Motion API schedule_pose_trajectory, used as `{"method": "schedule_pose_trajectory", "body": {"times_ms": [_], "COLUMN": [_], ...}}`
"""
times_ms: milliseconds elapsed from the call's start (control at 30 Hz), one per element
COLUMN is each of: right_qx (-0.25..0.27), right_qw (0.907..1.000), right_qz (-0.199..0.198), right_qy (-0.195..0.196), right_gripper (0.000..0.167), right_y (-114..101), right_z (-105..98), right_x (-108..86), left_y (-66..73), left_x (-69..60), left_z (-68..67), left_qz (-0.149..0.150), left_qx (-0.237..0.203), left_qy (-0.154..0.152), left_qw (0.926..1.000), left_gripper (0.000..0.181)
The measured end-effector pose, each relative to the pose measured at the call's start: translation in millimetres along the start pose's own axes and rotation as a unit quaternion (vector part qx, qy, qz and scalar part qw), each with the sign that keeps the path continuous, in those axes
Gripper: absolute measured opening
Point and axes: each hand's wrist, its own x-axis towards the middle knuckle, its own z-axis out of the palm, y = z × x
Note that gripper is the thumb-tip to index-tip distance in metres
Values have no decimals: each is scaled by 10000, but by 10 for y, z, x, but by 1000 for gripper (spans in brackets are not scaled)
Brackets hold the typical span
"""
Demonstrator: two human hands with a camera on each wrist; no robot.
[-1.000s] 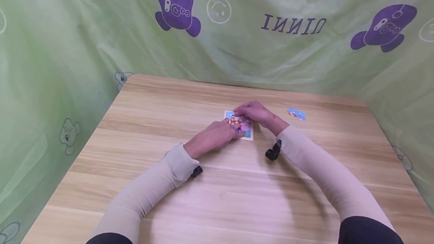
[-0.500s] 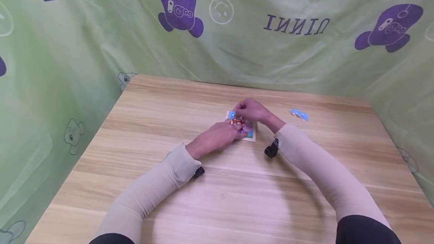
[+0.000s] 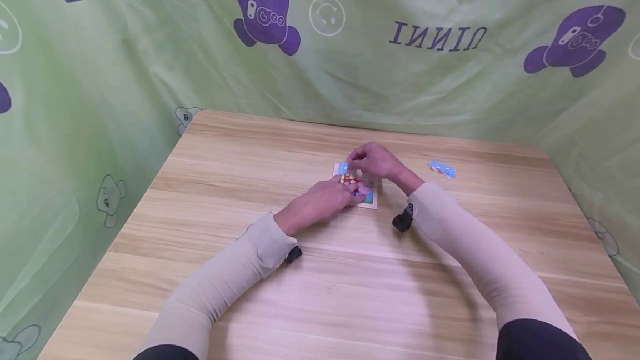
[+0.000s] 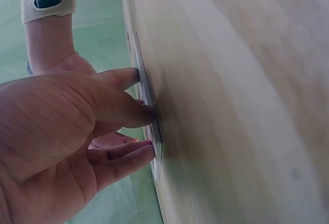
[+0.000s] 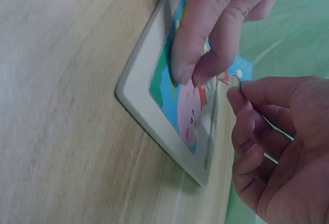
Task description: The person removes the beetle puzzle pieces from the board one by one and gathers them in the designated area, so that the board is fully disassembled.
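Observation:
A jigsaw tray puzzle with a pale frame (image 5: 134,86) lies on the table, its inside showing a pink pig face (image 5: 187,116) with blue and green around it. My left hand (image 3: 325,199) rests on the puzzle, fingertips pressing down on its pieces and near edge. At the puzzle's far side, my right hand (image 3: 376,160) pinches a blue jigsaw piece (image 5: 243,68) between thumb and index finger. That piece is raised at the tray's edge in the right wrist view; my fingers hide part of it. Both hands cover much of the picture.
Another blue jigsaw piece (image 3: 442,169) lies on the wooden table (image 3: 250,154), to the right of the right hand. A green printed cloth (image 3: 320,82) hangs behind the table and at its sides. Small black cameras (image 3: 402,220) sit at the wrists.
My right hand has drawn back a little from the picture and lifted slightly, pinching the blue piece at the far edge. The left hand stays on the puzzle. The head view shifted slightly.

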Motion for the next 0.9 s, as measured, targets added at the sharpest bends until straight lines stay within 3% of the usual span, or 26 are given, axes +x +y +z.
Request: {"method": "schedule_pose_trajectory", "body": {"times_ms": [467,900], "right_qx": [101,112], "right_qw": [9995,9977], "right_qz": [74,521], "right_qy": [275,422], "right_gripper": [19,25], "right_y": [152,375], "right_z": [-136,-423], "right_x": [-126,-244], "left_y": [4,18], "left_x": [8,11], "left_z": [14,11], "left_qz": [-255,-284], "left_qx": [-183,-125], "left_qy": [-291,-300], "left_qw": [9991,9991], "left_gripper": [58,58]}}
